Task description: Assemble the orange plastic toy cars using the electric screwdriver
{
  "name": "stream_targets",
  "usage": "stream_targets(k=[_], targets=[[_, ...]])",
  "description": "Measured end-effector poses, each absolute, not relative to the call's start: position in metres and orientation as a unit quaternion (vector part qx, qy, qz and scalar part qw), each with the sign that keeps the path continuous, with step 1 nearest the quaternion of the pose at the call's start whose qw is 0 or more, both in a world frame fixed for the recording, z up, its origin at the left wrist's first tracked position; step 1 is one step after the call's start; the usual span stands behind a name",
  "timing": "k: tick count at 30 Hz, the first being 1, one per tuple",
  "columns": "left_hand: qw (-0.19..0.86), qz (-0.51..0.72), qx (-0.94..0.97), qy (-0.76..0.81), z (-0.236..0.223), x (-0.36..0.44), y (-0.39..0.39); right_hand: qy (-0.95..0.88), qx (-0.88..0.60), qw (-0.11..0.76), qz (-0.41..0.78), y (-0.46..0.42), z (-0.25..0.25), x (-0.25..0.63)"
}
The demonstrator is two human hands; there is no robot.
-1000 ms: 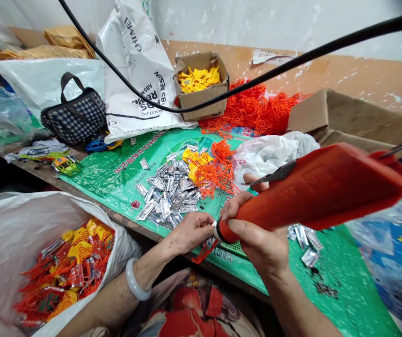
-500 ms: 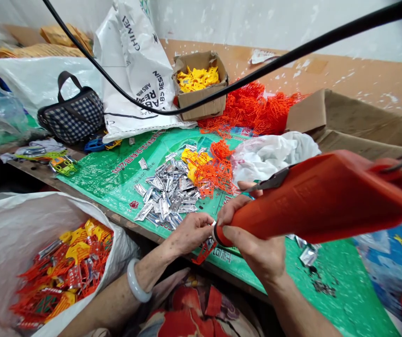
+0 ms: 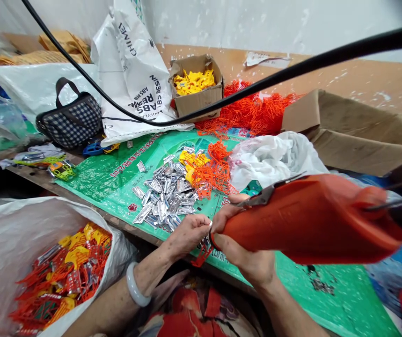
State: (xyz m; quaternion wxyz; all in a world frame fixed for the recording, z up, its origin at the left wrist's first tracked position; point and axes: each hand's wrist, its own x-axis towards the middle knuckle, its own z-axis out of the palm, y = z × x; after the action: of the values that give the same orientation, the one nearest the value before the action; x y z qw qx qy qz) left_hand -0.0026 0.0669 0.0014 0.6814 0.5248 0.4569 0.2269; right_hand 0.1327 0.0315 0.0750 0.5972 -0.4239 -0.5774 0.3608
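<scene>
My right hand [image 3: 246, 255] is wrapped round the nose end of a red electric screwdriver [image 3: 292, 222], which lies nearly level and points left. A grey lever runs along its upper side. Right at its tip, the fingers of my left hand [image 3: 185, 236] are pinched together. Below those fingertips an orange-red plastic frame [image 3: 201, 256] with a silvery piece shows in part; it is held at the table edge. The tip's contact with the part is hidden by fingers. Silvery plates [image 3: 165, 194] lie heaped beyond my left hand, beside yellow parts [image 3: 192, 164] and orange frames [image 3: 215, 173].
A white sack [image 3: 116, 262] of red and yellow assemblies stands at the lower left. Behind are a cardboard box [image 3: 199, 103] of yellow pieces, an orange heap [image 3: 253, 112] and a large carton [image 3: 362, 126]. Small black bits [image 3: 320, 283] lie right. A black cable [image 3: 274, 86] crosses above.
The screwdriver's rear end has swung down, so the tool lies closer to level. Both hands have stayed together at its tip, and the left hand keeps its pinch.
</scene>
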Motion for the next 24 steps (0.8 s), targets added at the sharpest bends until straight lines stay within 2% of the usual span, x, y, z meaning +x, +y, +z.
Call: stream_targets(k=[6,12,21,24], targets=[[0.684,0.241,0.521,0.451,0.005,-0.002,0.067,-0.562,-0.425,0.604,0.373,0.03,0.071,0.132],[0.672,0.229,0.527,0.467,0.01,-0.008,0.069,-0.478,-0.37,0.675,0.423,0.031,0.064,0.146],[0.661,0.231,0.536,0.472,0.005,-0.017,0.067,-0.41,-0.429,0.744,0.306,0.046,0.065,0.186],[0.713,0.265,0.474,0.443,0.006,-0.022,0.065,-0.409,-0.474,0.734,0.263,0.053,0.056,0.206]])
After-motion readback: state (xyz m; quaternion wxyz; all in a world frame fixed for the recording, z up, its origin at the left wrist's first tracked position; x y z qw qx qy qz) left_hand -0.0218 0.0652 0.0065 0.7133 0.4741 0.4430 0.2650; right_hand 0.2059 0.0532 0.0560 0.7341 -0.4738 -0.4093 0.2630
